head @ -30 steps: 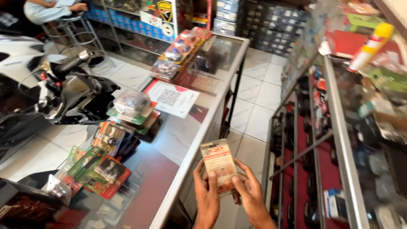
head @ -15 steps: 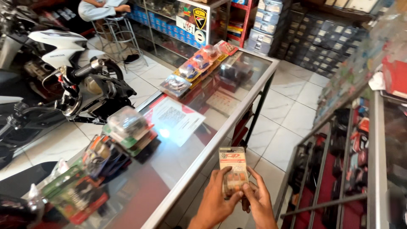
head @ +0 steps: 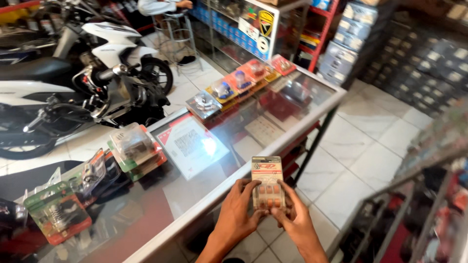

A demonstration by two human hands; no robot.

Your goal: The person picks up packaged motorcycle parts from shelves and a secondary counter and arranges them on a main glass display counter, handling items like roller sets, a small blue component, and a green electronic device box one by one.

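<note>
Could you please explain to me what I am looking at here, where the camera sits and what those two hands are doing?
The camera is worn on a person's head and looks down, so the two bare hands at the bottom are that person's own. The left hand and the right hand together hold a small flat blister pack with little orange parts inside, upright above the edge of a glass counter. On the counter lie a printed sheet and rows of packaged spare parts, more of them further back. Beyond the counter stands a white scooter, and shelves of boxes line the far wall. It looks like a parts shop.
</note>
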